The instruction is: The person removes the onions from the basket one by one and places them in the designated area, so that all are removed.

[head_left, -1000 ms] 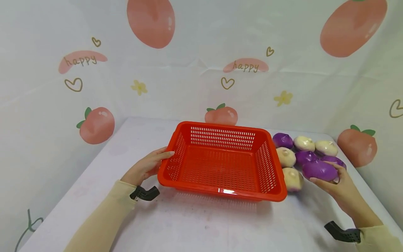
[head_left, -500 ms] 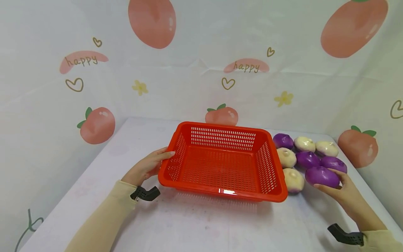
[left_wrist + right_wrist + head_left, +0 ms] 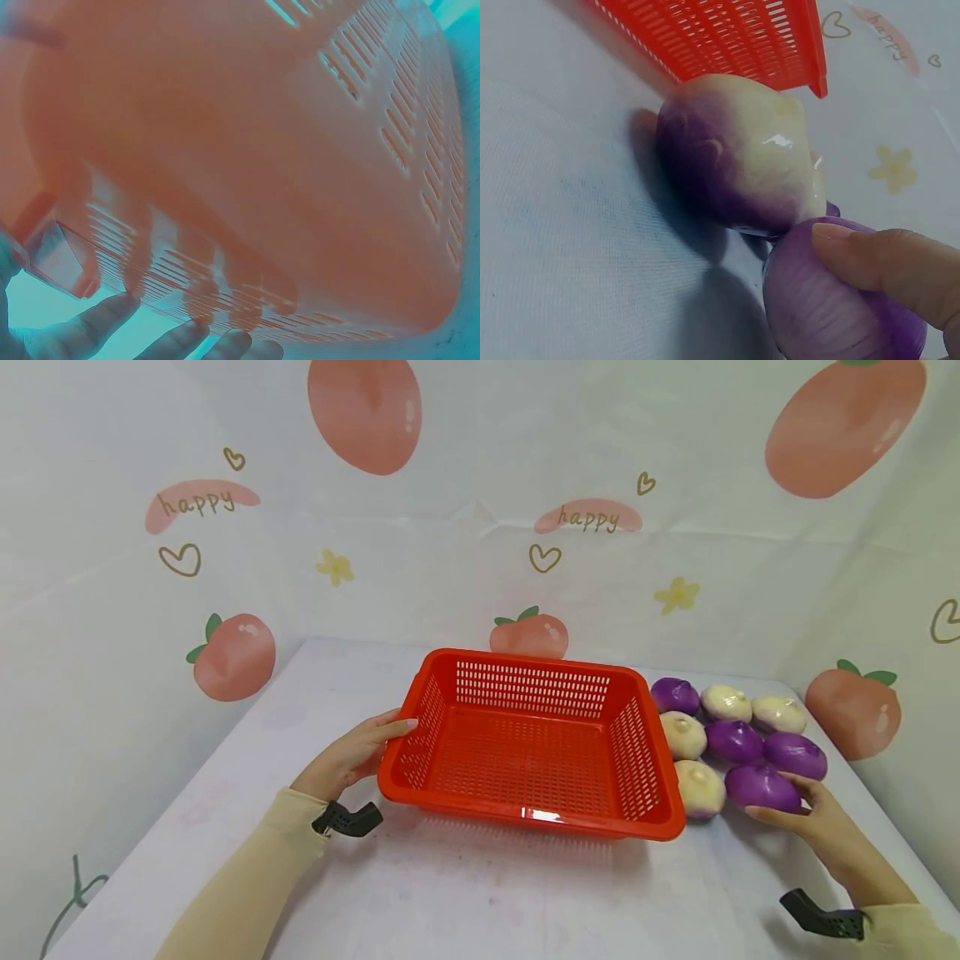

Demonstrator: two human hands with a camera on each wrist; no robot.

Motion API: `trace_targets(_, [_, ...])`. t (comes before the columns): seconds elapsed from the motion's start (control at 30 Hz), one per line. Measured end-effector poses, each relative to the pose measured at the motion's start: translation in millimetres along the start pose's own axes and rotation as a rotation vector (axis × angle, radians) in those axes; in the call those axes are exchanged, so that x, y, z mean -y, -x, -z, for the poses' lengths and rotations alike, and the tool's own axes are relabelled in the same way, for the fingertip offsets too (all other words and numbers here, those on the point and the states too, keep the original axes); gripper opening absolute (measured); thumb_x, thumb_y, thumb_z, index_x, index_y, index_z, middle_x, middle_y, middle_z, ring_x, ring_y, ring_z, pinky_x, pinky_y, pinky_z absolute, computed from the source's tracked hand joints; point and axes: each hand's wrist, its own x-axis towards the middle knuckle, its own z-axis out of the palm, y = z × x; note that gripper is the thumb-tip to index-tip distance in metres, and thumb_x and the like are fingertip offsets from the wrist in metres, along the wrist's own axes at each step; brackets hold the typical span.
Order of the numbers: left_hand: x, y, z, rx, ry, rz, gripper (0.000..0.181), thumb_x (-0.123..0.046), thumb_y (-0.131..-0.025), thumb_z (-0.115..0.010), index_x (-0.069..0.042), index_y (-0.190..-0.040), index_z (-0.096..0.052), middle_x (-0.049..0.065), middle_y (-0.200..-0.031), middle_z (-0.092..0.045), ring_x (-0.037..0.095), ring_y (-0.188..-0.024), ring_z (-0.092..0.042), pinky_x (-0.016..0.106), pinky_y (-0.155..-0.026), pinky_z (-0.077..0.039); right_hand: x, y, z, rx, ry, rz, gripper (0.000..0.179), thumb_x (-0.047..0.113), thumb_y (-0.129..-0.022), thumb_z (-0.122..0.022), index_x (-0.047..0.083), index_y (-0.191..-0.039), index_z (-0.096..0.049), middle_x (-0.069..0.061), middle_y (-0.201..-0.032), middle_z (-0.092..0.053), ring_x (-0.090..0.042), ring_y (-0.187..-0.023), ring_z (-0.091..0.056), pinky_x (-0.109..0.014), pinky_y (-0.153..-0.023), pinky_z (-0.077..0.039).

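My left hand (image 3: 356, 756) grips the left rim of a red plastic basket (image 3: 528, 828), with its thumb over the edge. In the left wrist view, its fingers (image 3: 229, 343) lie against the slotted outer wall. At the right of the table, my right hand (image 3: 817, 810) holds a purple onion (image 3: 761, 787), thumb on the near side. This onion sits at the front of a group, just right of a cream-and-purple turnip (image 3: 699, 789). Two more purple onions (image 3: 795, 755) lie right behind it. Up close, the right wrist view shows the held onion (image 3: 825, 307) against the turnip (image 3: 731, 154).
Another onion (image 3: 675, 696) and several pale turnips (image 3: 725, 702) fill the back of the group, close to the basket's right side. A printed white cloth (image 3: 480, 527) hangs behind the table (image 3: 450, 910). No items show inside the basket.
My right hand has brought the onion down and toward the front, uncovering the onion behind it, then shifted it slightly left beside the turnip. The left hand and basket have stayed put.
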Motion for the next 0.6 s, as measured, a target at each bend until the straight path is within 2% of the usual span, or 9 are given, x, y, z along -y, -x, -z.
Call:
trace_targets(0.07, [-0.3, 0.4, -0.2, 0.005, -0.001, -0.002, 0.062, -0.036, -0.097, -0.056, -0.012, -0.150, -0.033, 0.013, -0.128, -0.057, 0.020, -0.100, -0.063, 0.041, -0.088, -0.056, -0.8, -1.1, -0.3, 0.009, -0.021, -0.008, 0.095, 0.034, -0.093, -0.062, -0.015, -0.145, 0.001, -0.041, -0.147, 0.000, -0.054, -0.126, -0.018, -0.036, -0.100, -0.042])
trace_targets(0.1, [-0.4, 0.5, -0.2, 0.007, -0.002, -0.002, 0.062, -0.036, -0.097, -0.056, -0.012, -0.150, -0.033, 0.012, -0.128, -0.057, 0.020, -0.100, -0.063, 0.041, -0.088, -0.056, -1.0, -1.7, -0.4, 0.012, -0.030, -0.012, 0.096, 0.034, -0.093, -0.062, -0.015, -0.145, 0.002, -0.041, -0.147, 0.002, -0.055, -0.128, -0.015, -0.049, -0.106, -0.036])
trace_targets(0.17, [-0.6, 0.6, 0.0, 0.012, -0.004, -0.005, 0.062, -0.035, -0.098, -0.056, -0.011, -0.150, -0.032, 0.013, -0.128, -0.057, 0.020, -0.100, -0.063, 0.041, -0.088, -0.056, -1.2, -2.9, -0.6, 0.017, -0.053, -0.017, 0.097, 0.035, -0.093, -0.062, -0.015, -0.145, 0.003, -0.041, -0.148, 0.005, -0.057, -0.130, -0.011, -0.070, -0.107, -0.019])
trace_targets(0.3, [-0.7, 0.8, 0.3, 0.011, -0.004, -0.006, 0.063, -0.035, -0.097, -0.056, -0.011, -0.150, -0.032, 0.014, -0.129, -0.056, 0.020, -0.100, -0.063, 0.041, -0.088, -0.056, -2.5, -4.4, -1.5, 0.019, -0.081, -0.021, 0.100, 0.034, -0.092, -0.064, -0.014, -0.145, 0.006, -0.042, -0.148, 0.008, -0.059, -0.132, -0.005, -0.074, -0.108, -0.009])
trace_targets(0.6, [-0.8, 1.6, -0.8, -0.006, 0.010, -0.004, 0.063, -0.036, -0.097, -0.056, -0.011, -0.150, -0.033, 0.015, -0.131, -0.055, 0.020, -0.100, -0.063, 0.041, -0.088, -0.056, -4.4, -7.9, -3.5, 0.034, -0.113, -0.030, 0.101, 0.033, -0.092, -0.065, -0.012, -0.145, 0.007, -0.040, -0.148, 0.010, -0.060, -0.132, -0.004, -0.074, -0.108, -0.007])
